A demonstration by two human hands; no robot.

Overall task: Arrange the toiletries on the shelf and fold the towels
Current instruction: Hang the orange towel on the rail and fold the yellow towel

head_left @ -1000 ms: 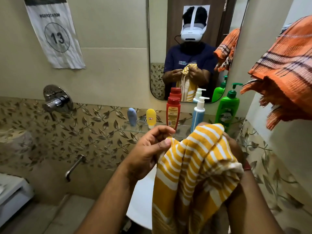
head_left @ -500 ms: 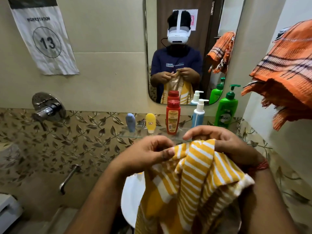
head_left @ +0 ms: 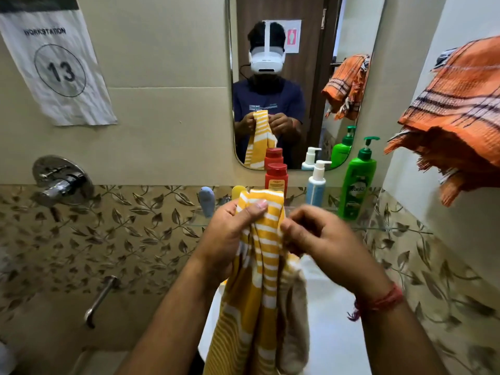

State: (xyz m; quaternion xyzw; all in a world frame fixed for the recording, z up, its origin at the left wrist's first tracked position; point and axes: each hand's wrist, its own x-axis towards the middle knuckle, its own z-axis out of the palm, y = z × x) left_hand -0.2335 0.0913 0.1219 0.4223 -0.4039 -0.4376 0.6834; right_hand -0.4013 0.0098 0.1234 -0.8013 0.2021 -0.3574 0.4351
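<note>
A yellow towel with white stripes (head_left: 259,288) hangs bunched in front of me over the white basin (head_left: 327,328). My left hand (head_left: 230,239) grips its top edge, thumb pressed on the cloth. My right hand (head_left: 322,239) pinches the towel's right side with curled fingers. On the glass shelf (head_left: 378,228) behind stand a small blue tube (head_left: 207,200), a yellow tube (head_left: 238,191) partly hidden by the towel, a red bottle (head_left: 276,178), a white-and-blue pump bottle (head_left: 316,185) and a green pump bottle (head_left: 357,182).
An orange checked towel (head_left: 457,115) hangs high on the right wall. The mirror (head_left: 297,77) shows a person in a headset. A chrome mixer (head_left: 61,182) and spout (head_left: 100,299) stick out of the leaf-patterned tiles at left. A paper sign (head_left: 54,63) hangs at upper left.
The towel has come off my right hand, where it was draped, and now hangs gathered between both hands. My left hand has shifted up to its top edge. The view tilted down.
</note>
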